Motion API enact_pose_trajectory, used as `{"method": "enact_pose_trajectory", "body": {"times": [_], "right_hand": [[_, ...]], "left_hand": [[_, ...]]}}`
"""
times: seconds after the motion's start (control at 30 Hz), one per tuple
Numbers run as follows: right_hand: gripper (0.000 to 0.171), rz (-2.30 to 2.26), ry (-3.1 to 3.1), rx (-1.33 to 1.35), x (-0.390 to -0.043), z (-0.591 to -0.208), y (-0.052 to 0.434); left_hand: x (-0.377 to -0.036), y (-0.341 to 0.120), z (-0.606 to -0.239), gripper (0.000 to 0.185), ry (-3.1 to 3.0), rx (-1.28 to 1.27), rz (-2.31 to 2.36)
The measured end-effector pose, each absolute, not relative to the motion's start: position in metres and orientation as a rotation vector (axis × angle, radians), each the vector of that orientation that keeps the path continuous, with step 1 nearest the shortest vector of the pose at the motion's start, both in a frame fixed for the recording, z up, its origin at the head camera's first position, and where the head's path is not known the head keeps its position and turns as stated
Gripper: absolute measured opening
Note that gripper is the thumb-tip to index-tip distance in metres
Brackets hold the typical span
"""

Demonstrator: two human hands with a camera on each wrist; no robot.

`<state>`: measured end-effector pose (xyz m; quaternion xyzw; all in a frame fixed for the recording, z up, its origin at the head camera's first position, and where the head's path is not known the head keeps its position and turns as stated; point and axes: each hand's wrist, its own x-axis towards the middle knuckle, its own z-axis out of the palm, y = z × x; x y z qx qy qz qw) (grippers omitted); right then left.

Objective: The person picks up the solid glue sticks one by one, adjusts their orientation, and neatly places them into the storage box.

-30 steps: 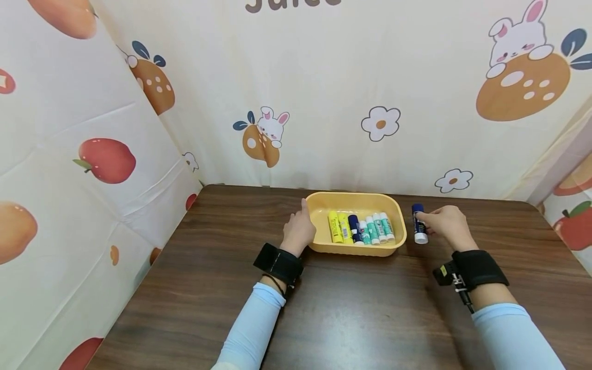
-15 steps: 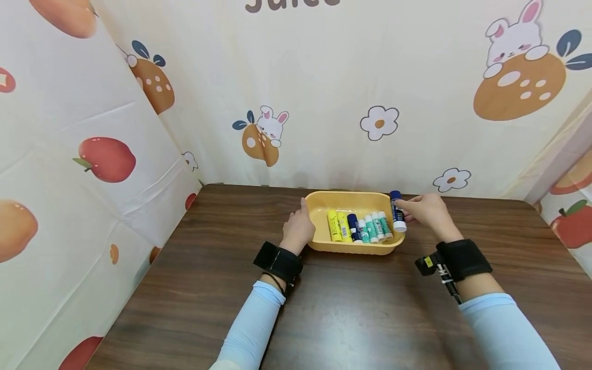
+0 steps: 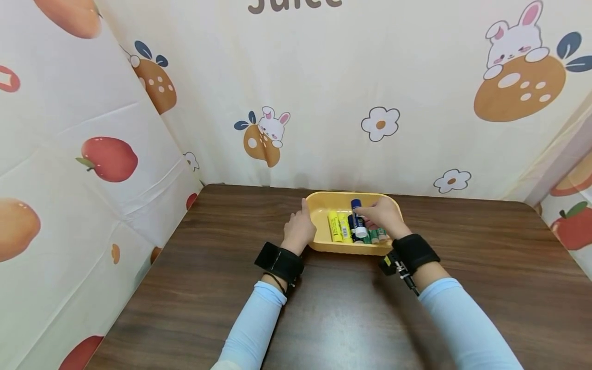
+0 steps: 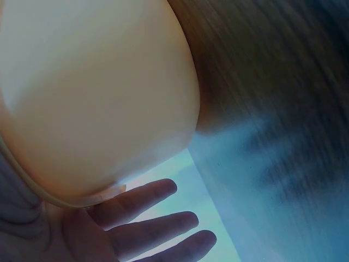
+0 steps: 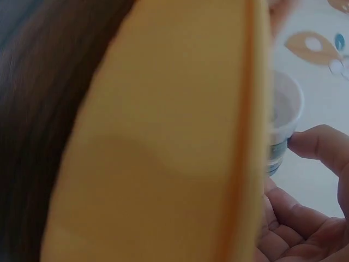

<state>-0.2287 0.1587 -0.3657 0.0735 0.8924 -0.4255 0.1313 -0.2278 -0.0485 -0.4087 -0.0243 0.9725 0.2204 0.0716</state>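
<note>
A yellow tray [image 3: 319, 206] sits on the dark wooden table [image 3: 351, 308] near the back wall. Inside lie two yellow glue sticks [image 3: 338, 226], a dark blue one and several green-and-white ones, partly hidden by my right hand. My right hand [image 3: 381, 216] holds a blue-and-white glue stick [image 3: 357, 218] over the middle of the tray. Its white end [image 5: 283, 117] shows beyond the tray's rim [image 5: 248, 136] in the right wrist view. My left hand [image 3: 298, 228] rests against the tray's left wall [image 4: 98, 103] with straight fingers [image 4: 152, 224].
Patterned cloth walls [image 3: 139, 128] with fruit and rabbit prints close in the table at the back and left. Bare wood stretches in front of the tray and to its right.
My right hand carried the blue-and-white glue stick from the table right of the tray leftward, over the rim, to above the tray's middle. The left hand stayed against the tray.
</note>
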Motion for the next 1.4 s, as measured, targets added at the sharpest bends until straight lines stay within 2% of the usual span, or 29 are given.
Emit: {"method": "enact_pose_trajectory", "body": {"times": [0.3, 0.63, 0.77, 0.9, 1.1, 1.27, 1.4], "right_hand": [[0.034, -1.387, 2.611, 0.177, -0.232, -0.392, 0.112], [0.045, -1.184, 2.806, 0.079, -0.231, -0.402, 0.084], [0.039, -1.094, 2.896, 0.040, -0.228, -0.404, 0.076], [0.033, -0.999, 2.913, 0.035, -0.226, -0.409, 0.072], [0.044, -0.926, 2.952, 0.008, -0.223, -0.411, 0.071], [0.030, -0.887, 3.062, -0.024, -0.216, -0.404, 0.076], [0.033, -0.915, 3.150, -0.085, -0.204, -0.393, 0.087]], "left_hand": [[-0.227, -0.048, -0.410, 0.072, 2.926, -0.076, 0.662], [-0.225, -0.050, -0.409, 0.072, 2.932, -0.041, 0.662], [-0.225, -0.049, -0.410, 0.070, 2.942, -0.028, 0.656], [-0.224, -0.047, -0.411, 0.069, 2.948, -0.022, 0.643], [-0.224, -0.046, -0.412, 0.069, 2.951, -0.010, 0.641], [-0.226, -0.048, -0.414, 0.070, 2.942, -0.013, 0.645], [-0.226, -0.049, -0.415, 0.071, 2.919, -0.044, 0.675]]}}
